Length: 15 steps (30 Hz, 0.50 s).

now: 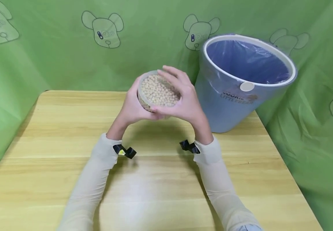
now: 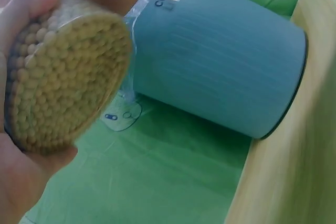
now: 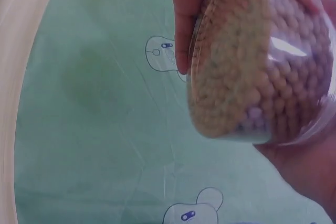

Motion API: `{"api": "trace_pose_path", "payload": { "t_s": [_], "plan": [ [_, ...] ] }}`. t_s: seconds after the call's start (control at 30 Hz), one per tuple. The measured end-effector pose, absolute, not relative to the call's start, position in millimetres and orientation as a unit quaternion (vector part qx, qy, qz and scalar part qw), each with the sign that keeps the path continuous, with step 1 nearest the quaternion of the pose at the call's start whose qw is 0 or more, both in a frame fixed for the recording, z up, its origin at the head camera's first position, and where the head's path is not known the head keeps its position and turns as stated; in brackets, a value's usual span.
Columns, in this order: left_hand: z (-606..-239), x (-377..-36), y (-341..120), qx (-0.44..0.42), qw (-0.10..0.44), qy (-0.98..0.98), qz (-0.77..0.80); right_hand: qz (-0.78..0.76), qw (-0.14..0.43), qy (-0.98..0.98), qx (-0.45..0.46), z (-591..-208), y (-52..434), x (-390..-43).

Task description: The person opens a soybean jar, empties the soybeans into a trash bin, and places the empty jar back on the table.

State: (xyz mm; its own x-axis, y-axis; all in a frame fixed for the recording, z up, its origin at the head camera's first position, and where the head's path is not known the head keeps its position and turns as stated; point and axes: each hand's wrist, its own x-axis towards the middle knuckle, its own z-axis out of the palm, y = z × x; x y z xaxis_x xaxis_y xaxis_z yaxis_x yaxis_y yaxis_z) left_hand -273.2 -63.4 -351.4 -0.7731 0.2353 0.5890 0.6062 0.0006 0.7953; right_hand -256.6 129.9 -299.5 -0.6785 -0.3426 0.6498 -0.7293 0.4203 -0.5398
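A clear round jar [image 1: 158, 91] full of small pale beans, apparently soybeans, is held up above the table. My left hand [image 1: 132, 104] grips its left side from below. With its thumb along the front and fingers over the top edge, my right hand [image 1: 185, 99] holds the jar's right side. The jar tilts, its top facing the head camera. Whether a clear lid covers the top, I cannot tell. In the left wrist view the bean-filled base of the jar [image 2: 71, 82] shows. The right wrist view shows the clear side of the jar [image 3: 294, 72].
A blue bin [image 1: 224, 99] with a white rim and clear plastic liner stands at the table's back right, close to my right hand. The wooden table [image 1: 143, 189] extends below my arms. A green printed curtain [image 1: 62, 61] hangs behind and on both sides.
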Motion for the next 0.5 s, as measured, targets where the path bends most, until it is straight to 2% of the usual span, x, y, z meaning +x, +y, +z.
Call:
{"api": "trace_pose_path", "payload": {
  "t_s": [0.17, 0.23, 0.37, 0.5],
  "plan": [
    [-355.5, -269.7, -57.3, -0.236, 0.201, -0.715, -0.627, 0.45, 0.211, -0.835, 0.237, -303.4, 118.8, -254.3],
    [-355.9, -268.0, -55.1, -0.223, 0.226, -0.723, -0.614, 0.462, 0.218, -0.829, 0.227, -306.1, 115.3, -255.1],
    [-353.2, -265.4, -54.5, -0.221, 0.269, -0.735, -0.581, 0.493, 0.243, -0.796, 0.254, -307.5, 114.0, -257.7],
    [-349.4, -266.5, -57.4, -0.259, 0.277, -0.723, -0.577, 0.519, 0.233, -0.761, 0.311, -302.9, 121.6, -260.1]
  ]
}}
